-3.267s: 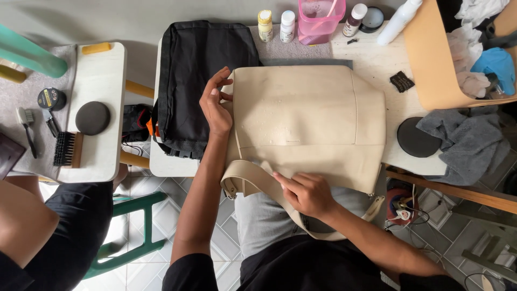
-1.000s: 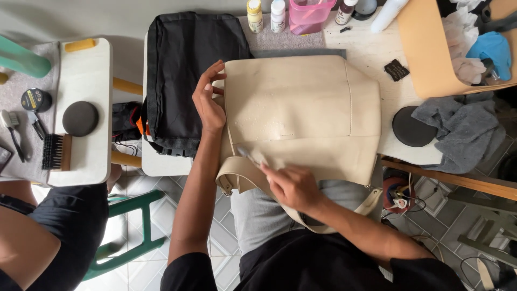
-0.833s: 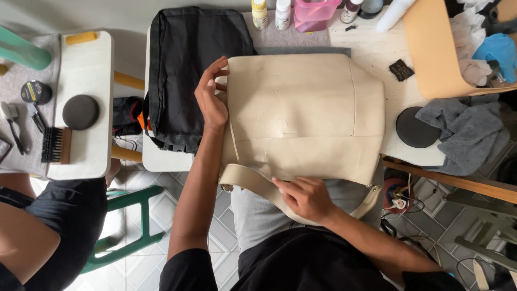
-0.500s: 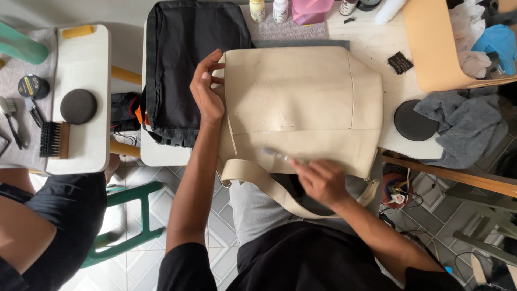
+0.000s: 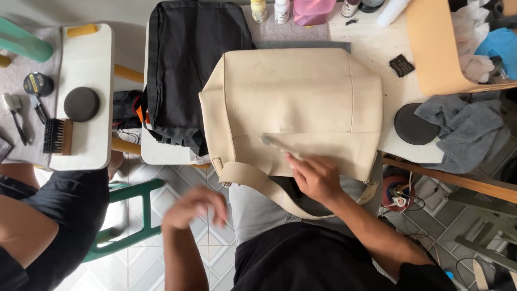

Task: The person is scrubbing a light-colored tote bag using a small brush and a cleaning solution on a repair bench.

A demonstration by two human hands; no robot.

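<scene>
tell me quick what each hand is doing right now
Left hand: blurred, off the table, holding nothing visible.
Right hand: fingers closed on a small brush against the cream bag.

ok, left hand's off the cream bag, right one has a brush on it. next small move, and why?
Probably bring the left hand up to the cream bag's left edge to pin it. That hand hangs blurred over the floor, touching nothing, while the right hand holds a small brush on the front panel. The bag overhangs the table edge, so brushing may shift it.

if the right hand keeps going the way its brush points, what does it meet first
The right hand aims its brush up-left over the cream bag; beyond the bag's edge, likely the black bag, though depth is unclear.
</scene>
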